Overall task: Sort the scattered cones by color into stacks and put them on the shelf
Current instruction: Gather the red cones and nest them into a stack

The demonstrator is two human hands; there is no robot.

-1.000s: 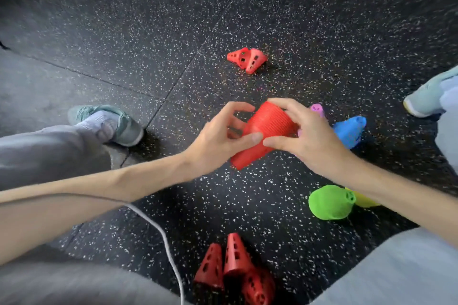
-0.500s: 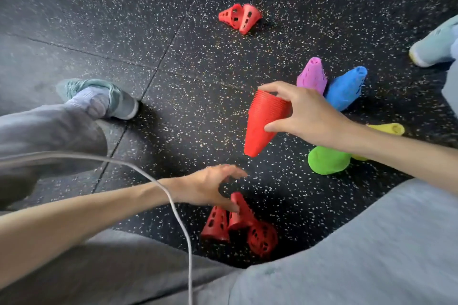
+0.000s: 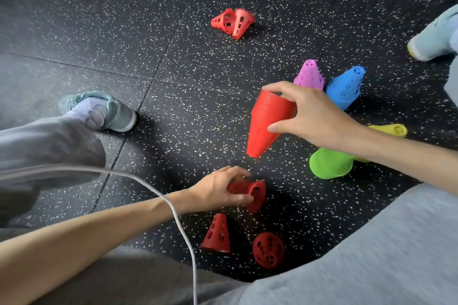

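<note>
Red cones under sorting on speckled black floor [image 3: 124,20].
Right hand [image 3: 314,116] grips the red cone stack [image 3: 266,124], tip down, held above the floor at centre. Left hand [image 3: 218,189] has fingers curled around a loose red cone [image 3: 255,193] near the stack. Two red cones [image 3: 218,234] lie nearer; a red pair [image 3: 233,22] lies far. Purple stack [image 3: 309,74], blue stack [image 3: 347,86] and green stack [image 3: 329,163] sit right.
</note>
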